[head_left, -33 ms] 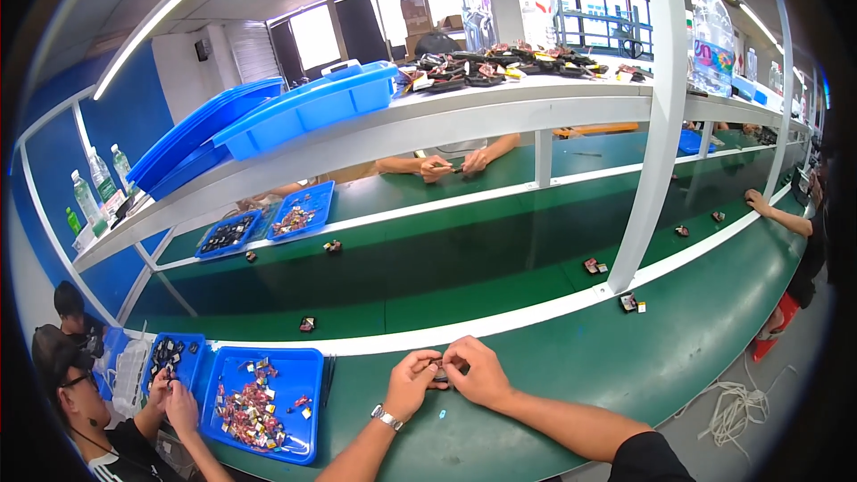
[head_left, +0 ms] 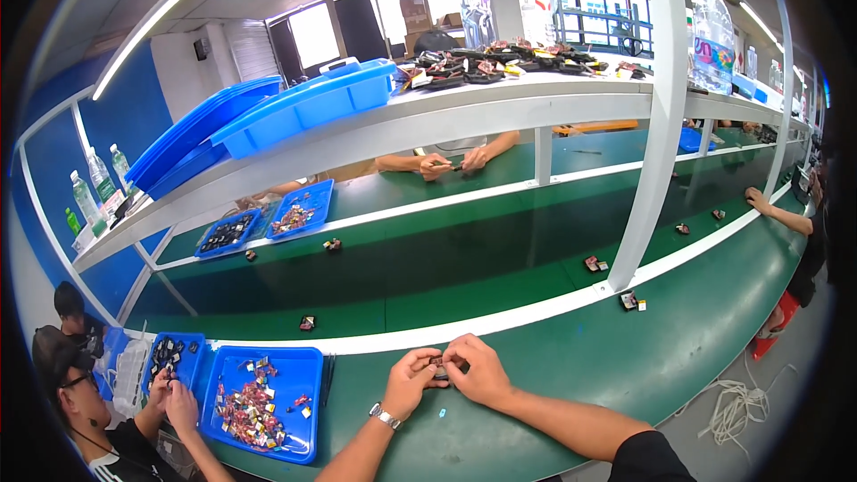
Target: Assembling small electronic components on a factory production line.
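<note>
Over the near green bench, my left hand point(head_left: 414, 382) and my right hand point(head_left: 476, 373) meet, fingertips closed from both sides on a small dark electronic part point(head_left: 439, 372) with a reddish inside. My fingers cover most of it, so its exact kind is hidden. A silvery watch is on my left wrist. Just below my hands, a tiny light-blue scrap point(head_left: 442, 412) lies on the bench. Left of my left hand stands a blue tray point(head_left: 314, 393) holding many small reddish, white and yellow wired pieces point(head_left: 254, 415).
A white rail point(head_left: 384, 339) divides my bench from the belt point(head_left: 464, 281), where several small dark parts lie. Another part point(head_left: 630, 302) sits by the white post point(head_left: 647, 170). At left a co-worker's hands point(head_left: 174, 397) work beside a tray of black pieces point(head_left: 170, 353). A loaded shelf point(head_left: 536, 105) hangs above.
</note>
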`<action>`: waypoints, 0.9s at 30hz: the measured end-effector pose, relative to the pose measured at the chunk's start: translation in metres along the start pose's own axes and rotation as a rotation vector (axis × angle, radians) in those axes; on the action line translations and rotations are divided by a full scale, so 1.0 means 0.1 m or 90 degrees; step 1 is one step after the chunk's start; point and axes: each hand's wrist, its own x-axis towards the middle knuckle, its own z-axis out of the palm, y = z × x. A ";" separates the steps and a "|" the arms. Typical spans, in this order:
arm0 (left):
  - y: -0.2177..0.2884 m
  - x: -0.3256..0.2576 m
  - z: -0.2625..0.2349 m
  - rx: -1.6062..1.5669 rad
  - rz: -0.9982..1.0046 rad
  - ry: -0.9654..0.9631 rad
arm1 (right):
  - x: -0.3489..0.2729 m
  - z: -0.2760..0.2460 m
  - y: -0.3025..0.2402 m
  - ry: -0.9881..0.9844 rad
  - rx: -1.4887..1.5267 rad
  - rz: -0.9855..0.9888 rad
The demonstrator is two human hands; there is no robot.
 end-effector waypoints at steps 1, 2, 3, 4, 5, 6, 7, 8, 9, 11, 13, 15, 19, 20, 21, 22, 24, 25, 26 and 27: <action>0.02 0.00 -0.01 0.000 -0.004 0.001 | 0.02 -0.01 0.02 0.013 -0.051 -0.048; 0.04 0.00 -0.01 -0.014 -0.004 -0.020 | 0.02 -0.01 0.03 0.027 -0.102 -0.097; 0.05 -0.01 -0.01 -0.029 -0.005 -0.042 | 0.00 -0.01 0.01 0.026 -0.101 -0.093; 0.03 -0.01 -0.03 -0.031 -0.012 -0.042 | -0.01 -0.02 -0.02 0.027 -0.106 -0.105; 0.02 -0.01 -0.03 -0.030 -0.013 -0.041 | -0.01 -0.03 -0.04 0.027 -0.111 -0.116; 0.02 0.00 -0.04 -0.034 -0.010 -0.040 | -0.01 -0.02 -0.04 0.027 -0.110 -0.116; 0.01 0.00 -0.04 -0.037 -0.010 -0.042 | -0.01 0.00 -0.05 0.032 -0.121 -0.131; 0.00 0.00 -0.04 -0.037 -0.013 -0.042 | -0.02 0.01 -0.04 0.037 -0.131 -0.146; -0.01 0.01 -0.05 -0.040 -0.008 -0.051 | -0.01 0.01 -0.02 0.037 -0.129 -0.143; 0.00 -0.02 -0.06 -0.043 -0.009 -0.051 | 0.01 0.02 0.02 0.056 -0.197 -0.188; 0.02 -0.02 -0.04 -0.024 -0.010 -0.050 | 0.02 0.02 0.01 0.058 -0.197 -0.181; 0.01 -0.01 -0.03 -0.025 -0.011 -0.054 | 0.00 0.04 0.00 0.046 -0.187 -0.181; -0.01 0.04 0.02 -0.061 -0.010 -0.055 | 0.01 -0.02 0.00 0.022 -0.191 -0.168; -0.02 0.04 -0.01 -0.048 -0.006 -0.047 | 0.02 -0.01 -0.06 0.010 -0.206 -0.171; -0.02 0.03 -0.04 -0.052 -0.004 -0.033 | 0.03 0.01 -0.09 -0.002 -0.221 -0.174; 0.00 0.02 -0.03 -0.059 -0.010 -0.039 | 0.03 0.02 -0.06 -0.015 -0.231 -0.167; 0.03 0.02 -0.03 -0.079 -0.005 -0.049 | 0.05 0.04 -0.03 0.003 -0.236 -0.172; 0.01 0.02 -0.03 -0.083 0.003 -0.041 | 0.08 0.05 -0.02 0.015 -0.233 -0.180; -0.03 0.02 -0.04 -0.099 0.033 -0.015 | 0.12 0.06 0.01 0.017 -0.227 -0.163; -0.05 0.00 -0.06 -0.115 0.064 0.011 | 0.16 0.08 0.06 0.019 -0.221 -0.146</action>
